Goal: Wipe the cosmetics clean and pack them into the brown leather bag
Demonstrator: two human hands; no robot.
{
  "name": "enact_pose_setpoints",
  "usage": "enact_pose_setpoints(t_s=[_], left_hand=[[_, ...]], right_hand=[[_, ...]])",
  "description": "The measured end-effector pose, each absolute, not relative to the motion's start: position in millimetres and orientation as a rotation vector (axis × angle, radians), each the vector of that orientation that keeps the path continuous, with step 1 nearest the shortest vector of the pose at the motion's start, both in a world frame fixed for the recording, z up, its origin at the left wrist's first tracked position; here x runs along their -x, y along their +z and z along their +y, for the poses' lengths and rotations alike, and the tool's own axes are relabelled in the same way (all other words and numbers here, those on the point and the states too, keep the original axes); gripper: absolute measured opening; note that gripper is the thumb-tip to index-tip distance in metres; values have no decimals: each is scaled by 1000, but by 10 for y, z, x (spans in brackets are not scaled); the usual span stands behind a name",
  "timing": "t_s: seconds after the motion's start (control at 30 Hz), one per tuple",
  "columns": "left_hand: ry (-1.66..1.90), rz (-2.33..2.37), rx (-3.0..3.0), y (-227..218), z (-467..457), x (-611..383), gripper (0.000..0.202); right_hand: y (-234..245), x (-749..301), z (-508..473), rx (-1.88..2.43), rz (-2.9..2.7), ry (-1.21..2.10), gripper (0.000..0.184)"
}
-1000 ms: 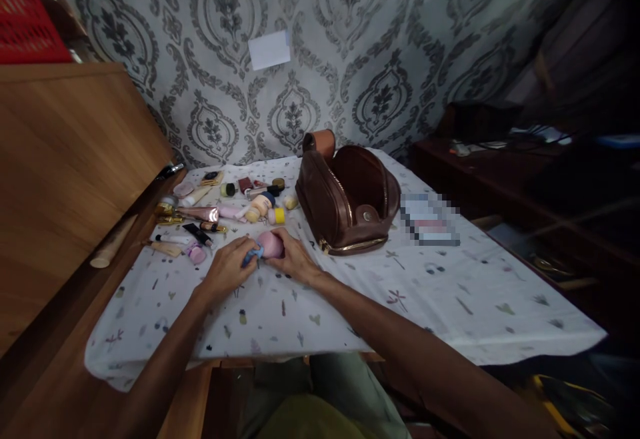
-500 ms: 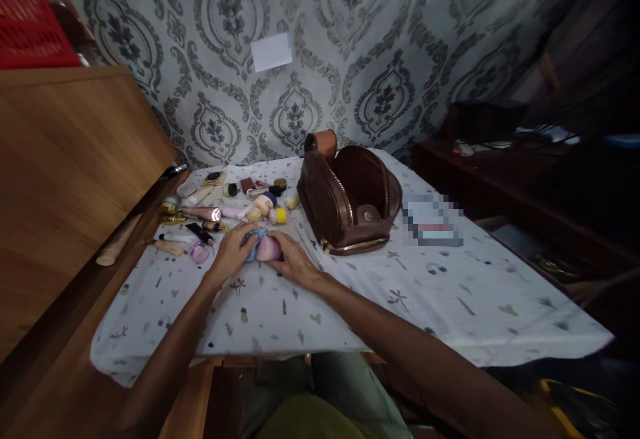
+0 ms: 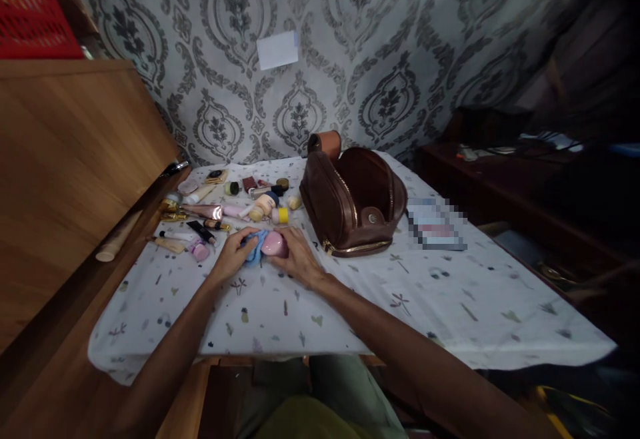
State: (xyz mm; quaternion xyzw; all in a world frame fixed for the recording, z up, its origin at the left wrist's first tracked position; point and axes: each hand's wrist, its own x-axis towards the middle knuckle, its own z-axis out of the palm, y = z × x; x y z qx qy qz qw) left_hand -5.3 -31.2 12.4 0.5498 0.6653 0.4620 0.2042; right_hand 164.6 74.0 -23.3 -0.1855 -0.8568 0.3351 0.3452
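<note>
My left hand (image 3: 234, 252) is closed on a crumpled blue cloth (image 3: 255, 250). Just right of it, my right hand (image 3: 299, 256) grips a rounded pink container (image 3: 275, 244), its smooth, shiny end facing up toward me. Cloth and container are side by side, touching or nearly so. Both hands are low over the near middle of the table. Behind them lie several cosmetics, among them a yellow-capped bottle (image 3: 281, 215), a pink tube (image 3: 206, 212) and a purple-capped item (image 3: 199, 250). To the right stands a brown leather bag (image 3: 327, 202) with its zipped top gaping.
A patterned white cloth (image 3: 350, 319) covers the table. A blurred flat item (image 3: 437, 224) lies right of the bag. On the left rises a wooden cabinet (image 3: 75, 159) with a red basket (image 3: 37, 16) on it. A papered wall (image 3: 320, 59) closes off the back.
The pink container has turned so its shiny end shows more, and the blue cloth has shifted slightly away from its surface. The whole view has moved a little.
</note>
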Motion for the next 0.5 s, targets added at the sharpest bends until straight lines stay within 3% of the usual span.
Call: enact_pose_setpoints(t_s=[0.3,0.5], left_hand=[[1433,1827,-1476,145,-339,-59,39],[1529,1837,-1519,92,-312,-79,39]], right_hand=[[-251,-1575,776,607,-1755,1526,67],[-148,-1577,771,520,-1322,1974,58]])
